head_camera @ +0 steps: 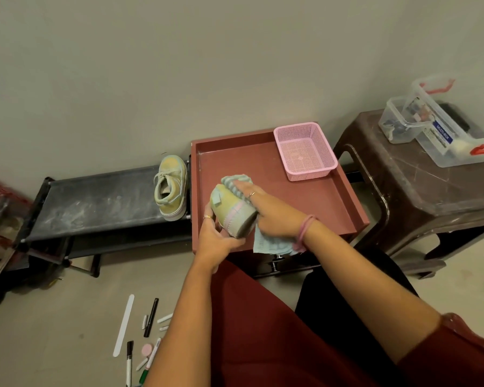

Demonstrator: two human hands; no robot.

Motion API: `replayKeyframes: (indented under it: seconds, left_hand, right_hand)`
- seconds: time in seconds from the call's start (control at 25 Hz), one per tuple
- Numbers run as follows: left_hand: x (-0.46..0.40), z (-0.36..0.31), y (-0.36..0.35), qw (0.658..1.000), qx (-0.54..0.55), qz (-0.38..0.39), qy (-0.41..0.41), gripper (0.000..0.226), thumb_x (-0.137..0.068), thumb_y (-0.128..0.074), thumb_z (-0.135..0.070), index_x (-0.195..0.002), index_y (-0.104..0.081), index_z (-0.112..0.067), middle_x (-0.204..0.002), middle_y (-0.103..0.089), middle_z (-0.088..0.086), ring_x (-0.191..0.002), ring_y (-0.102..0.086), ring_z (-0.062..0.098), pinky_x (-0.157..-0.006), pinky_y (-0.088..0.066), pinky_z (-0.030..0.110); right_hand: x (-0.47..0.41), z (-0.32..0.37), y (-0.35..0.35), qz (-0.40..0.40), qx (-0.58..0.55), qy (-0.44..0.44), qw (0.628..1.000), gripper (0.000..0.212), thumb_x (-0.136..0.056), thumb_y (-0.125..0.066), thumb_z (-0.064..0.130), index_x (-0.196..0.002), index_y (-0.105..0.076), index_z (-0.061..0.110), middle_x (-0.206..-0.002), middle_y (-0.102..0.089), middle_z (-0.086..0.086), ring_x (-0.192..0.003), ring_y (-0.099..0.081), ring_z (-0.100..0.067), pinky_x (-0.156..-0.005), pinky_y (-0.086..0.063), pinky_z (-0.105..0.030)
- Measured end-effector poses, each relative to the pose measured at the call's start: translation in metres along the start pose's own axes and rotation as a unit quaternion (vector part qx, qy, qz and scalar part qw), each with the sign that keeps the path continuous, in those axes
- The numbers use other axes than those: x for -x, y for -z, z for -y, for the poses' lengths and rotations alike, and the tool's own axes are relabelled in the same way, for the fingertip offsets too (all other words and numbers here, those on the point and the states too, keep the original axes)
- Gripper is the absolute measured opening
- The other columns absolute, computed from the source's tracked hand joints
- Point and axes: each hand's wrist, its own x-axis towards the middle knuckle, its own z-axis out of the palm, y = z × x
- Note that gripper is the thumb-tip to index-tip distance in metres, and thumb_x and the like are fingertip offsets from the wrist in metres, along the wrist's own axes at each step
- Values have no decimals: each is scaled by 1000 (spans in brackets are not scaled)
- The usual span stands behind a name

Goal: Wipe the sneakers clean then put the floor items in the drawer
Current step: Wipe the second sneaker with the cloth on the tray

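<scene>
Left hand (217,239): fingers curled round sneaker (233,212), held above red tray (344,202) | Right hand (266,212): presses striped cloth (236,181) flat against sneaker | Second sneaker (171,187): on black rack (95,202)

Blue label on clear plastic box (456,129), apparently reads "MULTI-BOX"

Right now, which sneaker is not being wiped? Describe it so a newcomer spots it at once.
Start at the low black shoe rack against the wall, left of the red tray-top cabinet. The idle sneaker sits alone at the rack's right end, laces up. Unlike the sneaker in hand, no hand or cloth touches it.
</scene>
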Motion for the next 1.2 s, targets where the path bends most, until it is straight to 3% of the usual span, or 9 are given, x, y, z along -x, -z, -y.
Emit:
replayKeyframes:
  seconds: [0.16,0.24,0.36,0.52,0.64,0.84,0.96,1.08,1.2]
  left_hand:
    - [-1,-3,0,994,-95,-38,-29,30,-79,-63,5,-104,-60,-11,-90,-67,13,-75,-68,14,-65,-59,46]
    - [1,-7,-4,992,-113,-35,-47,26,-82,-62,2,-104,-62,-14,-84,-68,12,-72,-69,17,-55,-57,37]
    - [-1,-12,-11,999,-38,1,-25,76,-67,-68,23,-125,-46,-20,-104,-66,-4,-89,-68,0,-63,-52,15]
    - [-5,-6,-7,999,-16,4,-38,97,-58,-70,28,-135,-36,-19,-119,-58,-3,-101,-63,-1,-78,-51,16]
    - [-3,-7,-4,998,-17,-17,-59,113,-60,-77,21,-146,-20,-27,-129,-50,-12,-110,-58,-3,-86,-50,16]
    - [-3,-12,6,998,-37,-39,-34,139,-42,-98,-40,-143,-4,-58,-152,-28,-11,-136,-38,7,-108,-40,43]
    - [-9,-25,24,991,-129,-29,-22,145,-33,-93,-59,-150,-10,-42,-152,-33,-7,-136,-38,10,-110,-39,43]
    - [-11,-33,35,979,-198,0,-36,135,-32,-94,-57,-146,-25,-37,-141,-44,-7,-129,-46,10,-106,-43,39]
    - [-4,-37,32,980,-194,3,-45,104,-41,-98,-30,-126,-39,-42,-125,-53,-8,-114,-56,11,-91,-53,29]
  right_hand:
    - [19,6,-56,-175,437,151,869,52,-89,-30,12,-137,-49,18,-147,-41,2,-139,-30,-36,-114,-26,-46]
    - [20,-12,-64,-213,493,192,821,44,-91,-37,18,-130,-57,23,-140,-50,8,-135,-38,-35,-110,-29,-47]
    - [13,-28,-45,-261,408,206,850,43,-92,-45,15,-134,-51,20,-140,-49,3,-131,-42,-35,-107,-33,-46]
    - [12,-32,-34,-238,34,116,964,64,-79,-37,-3,-140,-41,16,-144,-38,1,-133,-35,-17,-115,-26,-32]
    - [5,-34,-45,-181,-188,17,965,78,-74,-34,-18,-144,-29,16,-148,-29,-2,-139,-24,-6,-119,-18,-33]
    - [-9,-31,-36,-98,-210,-19,973,82,-79,-41,-22,-146,-24,23,-154,-21,2,-143,-19,-10,-119,-18,-40]
    - [-5,-13,-25,-104,-181,-7,978,79,-77,-35,-22,-146,-27,14,-153,-26,0,-142,-21,-11,-118,-15,-26]
    - [5,-13,-33,-125,0,97,987,82,-77,-41,-16,-149,-21,18,-157,-20,1,-145,-14,-14,-118,-12,-27]
    - [4,-37,-42,-90,-66,49,993,86,-77,-38,-19,-151,-11,17,-158,-12,-2,-145,-10,-11,-120,-14,-36]
